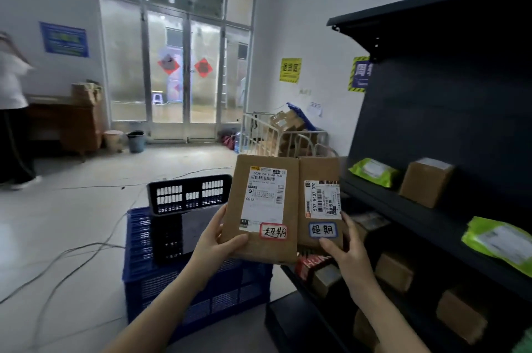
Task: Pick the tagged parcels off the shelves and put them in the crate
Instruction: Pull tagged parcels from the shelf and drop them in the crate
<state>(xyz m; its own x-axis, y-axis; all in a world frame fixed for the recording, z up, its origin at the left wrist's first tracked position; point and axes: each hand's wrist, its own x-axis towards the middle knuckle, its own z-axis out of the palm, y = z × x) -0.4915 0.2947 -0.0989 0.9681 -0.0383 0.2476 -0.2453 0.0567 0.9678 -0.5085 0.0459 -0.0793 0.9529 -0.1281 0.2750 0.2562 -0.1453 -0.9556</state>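
My left hand [217,240] grips the lower left corner of a flat brown parcel [260,249] with a white shipping label and a red-bordered tag. My right hand [347,252] holds a second brown parcel [316,168] with a blue-bordered tag, side by side with the first. Both parcels are upright in front of me, above the right edge of the crates. A black crate [188,194] sits inside the top of a blue crate [184,292] on the floor, to the lower left of the parcels.
Dark shelves [431,226] on the right hold brown boxes [426,183] and green bags [372,171]. Cables [72,255] trail over the floor at left. A person [11,111] stands far left by a wooden desk [66,125]. A white cage cart [285,137] with boxes stands by the wall.
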